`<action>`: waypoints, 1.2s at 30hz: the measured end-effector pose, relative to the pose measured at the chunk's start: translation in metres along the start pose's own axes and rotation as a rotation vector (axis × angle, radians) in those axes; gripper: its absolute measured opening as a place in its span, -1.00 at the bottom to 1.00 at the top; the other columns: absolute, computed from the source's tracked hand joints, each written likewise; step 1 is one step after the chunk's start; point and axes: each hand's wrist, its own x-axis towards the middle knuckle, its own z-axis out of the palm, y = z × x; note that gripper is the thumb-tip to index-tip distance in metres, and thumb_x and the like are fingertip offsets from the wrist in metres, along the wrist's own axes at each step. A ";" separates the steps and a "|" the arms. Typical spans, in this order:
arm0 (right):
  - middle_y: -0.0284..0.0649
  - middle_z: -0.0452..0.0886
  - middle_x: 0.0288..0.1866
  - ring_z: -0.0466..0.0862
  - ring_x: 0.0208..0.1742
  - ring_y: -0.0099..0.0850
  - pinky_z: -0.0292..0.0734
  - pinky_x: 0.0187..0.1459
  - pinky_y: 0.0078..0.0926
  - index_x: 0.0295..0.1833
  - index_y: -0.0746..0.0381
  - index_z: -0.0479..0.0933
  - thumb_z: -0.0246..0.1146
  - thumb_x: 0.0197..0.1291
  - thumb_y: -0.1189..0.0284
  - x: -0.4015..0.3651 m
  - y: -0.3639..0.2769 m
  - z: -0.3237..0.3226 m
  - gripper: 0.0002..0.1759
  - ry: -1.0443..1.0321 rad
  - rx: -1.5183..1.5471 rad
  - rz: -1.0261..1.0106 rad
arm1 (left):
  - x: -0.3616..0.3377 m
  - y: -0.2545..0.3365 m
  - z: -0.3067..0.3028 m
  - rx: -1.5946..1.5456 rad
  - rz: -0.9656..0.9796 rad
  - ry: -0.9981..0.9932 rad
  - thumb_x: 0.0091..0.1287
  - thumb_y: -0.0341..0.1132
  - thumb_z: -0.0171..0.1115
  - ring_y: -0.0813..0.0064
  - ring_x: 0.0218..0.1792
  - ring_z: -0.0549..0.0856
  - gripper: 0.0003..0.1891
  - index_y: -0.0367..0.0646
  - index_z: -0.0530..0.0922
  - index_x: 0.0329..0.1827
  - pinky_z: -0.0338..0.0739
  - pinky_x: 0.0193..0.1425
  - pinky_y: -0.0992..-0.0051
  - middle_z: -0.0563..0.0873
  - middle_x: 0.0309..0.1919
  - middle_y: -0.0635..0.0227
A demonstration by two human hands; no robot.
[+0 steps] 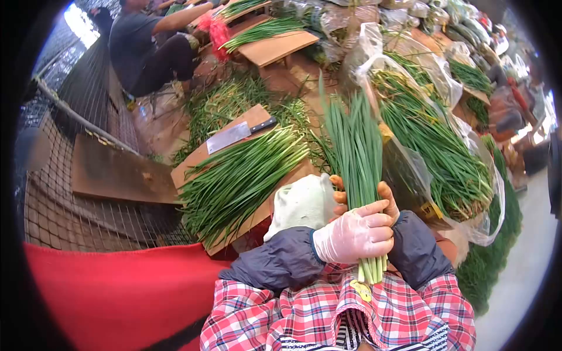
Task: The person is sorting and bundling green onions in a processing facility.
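A bunch of garlic chives (pixel 354 137) stands nearly upright before my chest, leaf tips pointing away and pale stem ends toward me. My left hand (pixel 357 233), in a thin whitish glove, is closed round the lower stems. Higher up, my right hand (pixel 391 202) wraps the bunch from behind, its thumb on the right side and fingertips showing on the left; its palm is hidden. To the left, a loose pile of chives (pixel 243 181) lies on a wooden board (pixel 186 169). A cleaver (pixel 229 138) with a black handle rests beyond that pile.
On the right, an open plastic bag (pixel 497 216) holds many chives. Trimmed scraps (pixel 228 102) cover the floor ahead. Another wooden board (pixel 278 47) bears chives farther off. A seated person (pixel 149 50) works at upper left, near a wire mesh (pixel 58 193). Red fabric (pixel 123 292) lies at lower left.
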 end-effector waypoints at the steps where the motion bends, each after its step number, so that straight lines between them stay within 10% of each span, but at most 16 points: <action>1: -0.14 0.50 0.09 0.56 0.06 -0.22 0.38 0.22 -0.03 0.45 0.17 0.03 0.33 0.09 0.27 0.010 -0.005 -0.002 -0.12 -0.026 -0.059 0.030 | -0.004 0.001 -0.004 0.100 0.001 -0.064 -0.27 -0.31 0.10 0.28 -0.06 0.61 -0.59 -0.14 0.52 -0.23 0.35 0.27 0.12 0.62 -0.21 0.35; 5: -0.25 0.54 -0.21 0.61 -0.24 -0.38 0.56 -0.03 -0.19 0.44 0.22 0.04 0.37 0.00 0.31 0.066 -0.032 0.022 -0.07 0.042 -0.535 0.064 | -0.020 0.000 -0.029 0.504 -0.108 -0.068 -0.08 -0.28 0.10 0.24 0.28 0.44 -0.54 -0.01 0.51 -0.01 0.07 0.44 0.02 0.55 0.06 0.36; 10: -0.28 0.56 -0.30 0.56 -0.32 -0.52 0.49 -0.26 -0.56 -0.06 0.36 0.47 0.28 -0.09 0.47 0.177 -0.063 0.075 -0.59 0.104 -1.453 0.098 | -0.074 0.002 -0.073 0.359 -0.425 0.046 0.04 -0.30 0.19 0.06 0.35 0.34 -0.54 0.01 0.49 0.09 -0.04 0.43 -0.11 0.50 0.18 0.29; 15: 0.01 0.62 -0.21 0.66 -0.13 -0.17 0.55 -0.10 -0.33 0.13 0.22 0.43 0.32 -0.20 0.52 0.267 -0.034 0.043 -0.38 -0.249 -2.336 0.008 | -0.138 -0.024 -0.101 0.601 -0.801 0.366 -0.03 -0.56 0.25 -0.13 0.28 0.37 -0.54 -0.16 0.51 0.02 0.22 0.32 -0.04 0.55 0.05 0.12; 19: -0.23 0.58 0.01 0.58 0.06 -0.27 0.45 0.04 -0.28 0.25 0.05 0.35 0.44 -0.29 0.32 0.302 0.008 -0.066 -0.17 -0.156 -2.804 -0.058 | -0.170 -0.065 -0.113 0.749 -0.941 0.254 -0.01 -0.45 0.35 -0.16 0.35 0.24 -0.35 -0.20 0.37 0.23 0.09 0.39 -0.05 0.40 0.26 0.03; 25: -0.21 0.42 0.20 0.38 0.27 -0.21 0.19 0.29 -0.16 0.33 0.12 0.24 0.52 -0.47 0.24 0.286 0.001 -0.103 0.07 -0.091 -2.743 -0.252 | -0.227 -0.128 -0.080 0.782 -1.378 -0.213 -0.24 0.13 0.48 -0.02 0.42 0.08 0.18 -0.19 0.05 0.45 -0.08 0.39 -0.18 0.14 0.42 0.15; 30: -0.12 0.33 0.32 0.23 0.41 -0.04 0.02 0.37 0.12 0.37 0.13 0.19 0.48 -0.32 0.14 0.259 -0.008 -0.094 0.05 -0.016 -2.688 -0.300 | -0.231 -0.136 -0.067 0.908 -1.287 -0.132 -0.29 -0.12 0.56 0.21 0.16 0.41 0.05 -0.21 0.20 0.35 0.21 0.16 0.13 0.44 0.17 0.20; 36: -0.11 0.36 0.29 0.28 0.39 -0.10 0.09 0.36 0.04 0.41 0.11 0.11 0.41 -0.20 0.21 0.139 -0.044 -0.066 0.00 0.209 -2.570 -0.329 | -0.250 -0.155 -0.059 0.927 -1.211 -0.169 -0.10 -0.16 0.50 0.26 0.13 0.44 -0.02 -0.08 0.16 0.43 0.08 0.36 -0.02 0.48 0.08 0.30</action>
